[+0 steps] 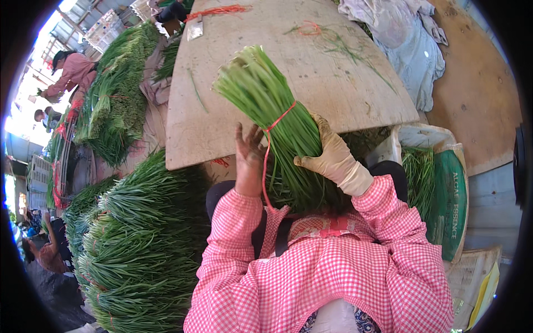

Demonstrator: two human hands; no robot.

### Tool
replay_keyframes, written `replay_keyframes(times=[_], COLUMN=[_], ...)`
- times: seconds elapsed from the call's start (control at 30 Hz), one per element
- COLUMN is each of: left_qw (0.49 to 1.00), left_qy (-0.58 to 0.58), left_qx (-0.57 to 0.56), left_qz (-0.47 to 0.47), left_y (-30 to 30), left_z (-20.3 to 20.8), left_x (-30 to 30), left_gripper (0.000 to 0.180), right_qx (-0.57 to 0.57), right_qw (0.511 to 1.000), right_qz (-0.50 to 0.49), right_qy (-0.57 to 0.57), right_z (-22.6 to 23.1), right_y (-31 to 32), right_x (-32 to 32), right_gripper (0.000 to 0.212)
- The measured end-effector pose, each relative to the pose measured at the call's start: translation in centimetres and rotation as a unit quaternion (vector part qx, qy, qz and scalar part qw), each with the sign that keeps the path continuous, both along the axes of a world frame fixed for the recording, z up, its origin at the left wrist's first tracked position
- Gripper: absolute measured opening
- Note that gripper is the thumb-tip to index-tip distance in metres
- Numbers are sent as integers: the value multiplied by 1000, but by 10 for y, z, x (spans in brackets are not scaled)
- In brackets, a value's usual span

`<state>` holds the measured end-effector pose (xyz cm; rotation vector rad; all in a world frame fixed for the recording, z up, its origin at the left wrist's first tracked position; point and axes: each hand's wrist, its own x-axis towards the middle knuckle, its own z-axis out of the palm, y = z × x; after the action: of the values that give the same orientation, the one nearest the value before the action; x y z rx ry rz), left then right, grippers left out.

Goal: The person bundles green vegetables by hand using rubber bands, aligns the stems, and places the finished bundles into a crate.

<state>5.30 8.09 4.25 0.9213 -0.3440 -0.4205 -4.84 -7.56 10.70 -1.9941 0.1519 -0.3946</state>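
Note:
A thick bundle of green chives point(288, 125) tilts over the near edge of the table, its pale cut ends toward the far left. Around its middle runs a red tie point(281, 116), with a long loose tail hanging down toward my lap. My right hand point(333, 158), in a stained cream glove, grips the bundle on its right side below the tie. Bare and raised, my left hand point(250, 152) is at the bundle's left side with fingers apart, close to the hanging tail. Whether its fingertips touch the leaves I cannot tell. The leafy lower end partly hides my lap.
Stacked chive bundles point(133, 244) stand at my left, with another long heap point(119, 83) farther back. Red ties point(222, 10) and loose leaves lie on the wooden table point(189, 130). On the right are a crate point(425, 133) with chives and crumpled cloth point(400, 50). People work at far left.

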Motion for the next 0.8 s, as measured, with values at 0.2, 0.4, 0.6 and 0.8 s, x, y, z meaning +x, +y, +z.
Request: replay_keyframes(times=[0.2, 0.4, 0.6, 0.8], left_qw=[999, 981, 952, 929], left_qy=[-16, 153, 176, 180], left_qx=[-13, -88, -122, -189], left_qz=[39, 86, 218, 264], left_y=[0, 19, 70, 107], left_z=[6, 13, 27, 11], left_x=[-26, -13, 29, 43], left_gripper=[46, 38, 44, 48], right_qx=[-436, -465, -336, -141], right_qw=[899, 881, 931, 925], right_qz=[-47, 40, -9, 22], right_qy=[-13, -82, 145, 352], right_z=[7, -15, -65, -84], right_y=[56, 63, -8, -49], right_x=[0, -18, -64, -79], right_gripper=[99, 91, 66, 45])
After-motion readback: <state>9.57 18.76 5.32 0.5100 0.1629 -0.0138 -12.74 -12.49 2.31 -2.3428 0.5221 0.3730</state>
